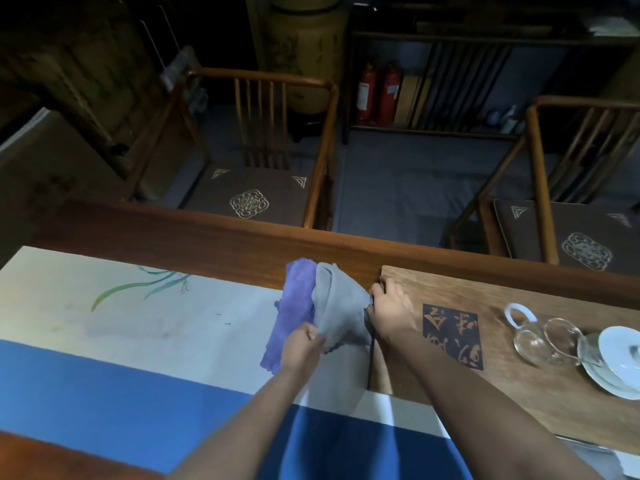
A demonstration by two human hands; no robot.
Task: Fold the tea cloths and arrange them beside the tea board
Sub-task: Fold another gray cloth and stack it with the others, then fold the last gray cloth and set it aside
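Both hands, left hand [302,341] and right hand [389,303], pinch one rumpled grey cloth [337,303]; one purple cloth [292,306] lies beside.

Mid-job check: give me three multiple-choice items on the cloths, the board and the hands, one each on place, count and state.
1. The purple terry tea cloth lies where?
A. on the tea board
B. left of the grey cloth
C. on a chair

2. How many cloths show?
A. one
B. two
C. four

3. The grey tea cloth is:
A. pinched by both hands
B. lying flat, untouched
C. folded on the saucer

Key: 1 B, it sits on the painted table runner, away from the wooden tea board. 2 B, purple and grey. 3 A, left hand and right hand grip it.
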